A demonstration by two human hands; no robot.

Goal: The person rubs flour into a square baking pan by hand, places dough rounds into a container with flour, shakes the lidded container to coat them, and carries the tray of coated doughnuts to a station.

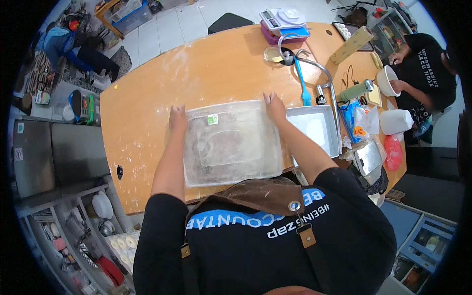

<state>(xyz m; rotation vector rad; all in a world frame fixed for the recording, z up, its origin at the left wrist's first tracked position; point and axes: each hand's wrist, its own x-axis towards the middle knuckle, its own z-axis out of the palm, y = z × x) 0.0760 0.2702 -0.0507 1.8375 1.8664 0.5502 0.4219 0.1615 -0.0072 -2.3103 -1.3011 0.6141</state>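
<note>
Grip is two-handed: left hand (177, 117) at the far left corner of a translucent plastic box (233, 142), right hand (274, 105) at its far right corner. Hands well apart, box between them. Can't tell whether the fingers are closed on the rim or just set against it; too small at this range. Both forearms run forward along the box's sides.

Box sits on the table (142, 108), near its near edge, right in front of my brown apron (263, 189). Walls look cloudy; green-and-white label (212, 119) toward the far side. White smudges on the tabletop, left and beyond the box.

Just right of the box: metal tray (332, 132), something white in it. Beyond that, blue brush (304, 93) and a bent metal tube (328, 73). Further right: green hand blender (355, 91), white jug (396, 121), orange-red bag (393, 152).

Far end of the table: white scale (284, 18) on top of a pinkish container (278, 37). Patterned box (351, 45) to the right of it.

Co-worker (427, 73) at the right side, hands on a white bowl (387, 81). Second person (61, 42) upper left, in blue, away from the table. Lower left: shelves (54, 211) with pots.
</note>
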